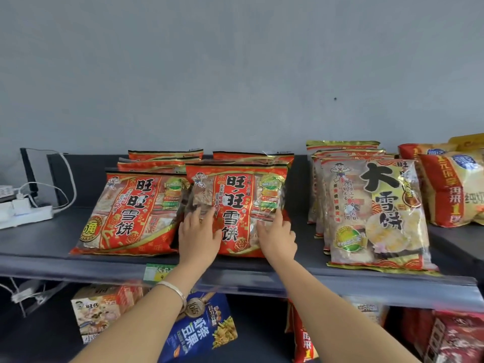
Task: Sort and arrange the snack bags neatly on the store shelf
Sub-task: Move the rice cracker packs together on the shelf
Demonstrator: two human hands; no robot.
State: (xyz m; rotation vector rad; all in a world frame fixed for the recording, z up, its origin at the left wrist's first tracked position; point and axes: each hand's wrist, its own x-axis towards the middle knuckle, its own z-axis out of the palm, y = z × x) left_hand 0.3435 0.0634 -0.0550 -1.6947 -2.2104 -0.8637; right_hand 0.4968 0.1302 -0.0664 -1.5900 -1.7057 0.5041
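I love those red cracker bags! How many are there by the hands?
5. Left row: left front bag, left middle bag, left back bag. Right row: right front bag, right back bag. Others may be hidden.

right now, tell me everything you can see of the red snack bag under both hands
The red snack bag is a glossy plastic pack with gold trim, black characters, a cartoon boy at top left and clear windows showing pale crackers. It leans back on like bags at the front of the dark shelf. The left hand and right hand rest flat on its lower front.
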